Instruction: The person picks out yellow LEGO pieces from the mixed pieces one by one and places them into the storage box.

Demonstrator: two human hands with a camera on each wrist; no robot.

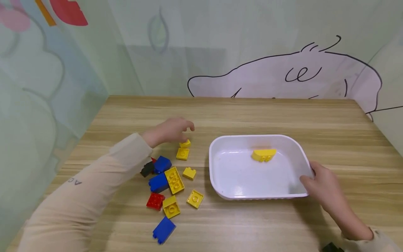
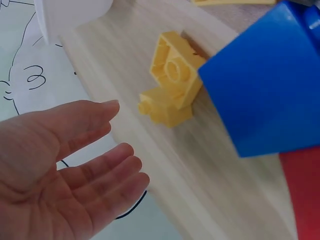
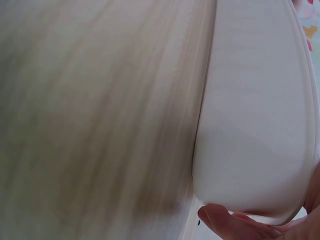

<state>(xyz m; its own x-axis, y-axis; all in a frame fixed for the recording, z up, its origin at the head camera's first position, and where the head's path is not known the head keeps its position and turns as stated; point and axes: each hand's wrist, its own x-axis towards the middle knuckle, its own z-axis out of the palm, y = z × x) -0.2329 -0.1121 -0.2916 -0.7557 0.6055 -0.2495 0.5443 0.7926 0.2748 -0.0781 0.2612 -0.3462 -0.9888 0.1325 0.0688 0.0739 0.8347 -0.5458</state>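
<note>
My left hand [image 1: 171, 130] hovers at the far end of the brick pile with fingers apart and nothing between them. Just below it in the head view lie a small yellow brick [image 1: 185, 144] and a square yellow brick [image 1: 182, 153]; the left wrist view shows the square yellow brick [image 2: 176, 67] leaning against the small yellow brick [image 2: 165, 107], beyond the fingertips. My right hand [image 1: 325, 187] grips the right rim of a white basin [image 1: 217, 168], thumb over the edge and fingers outside. Inside the basin sits one yellow curved brick [image 1: 263, 155].
Several loose bricks spread left of the basin, among them a blue brick [image 1: 164, 230], a red brick [image 1: 155, 201], a yellow brick [image 1: 174, 180] and a black brick [image 1: 147, 169]. A dark object [image 1: 332, 247] shows by the right sleeve. A wall with drawings stands behind the wooden table [image 1: 252, 113].
</note>
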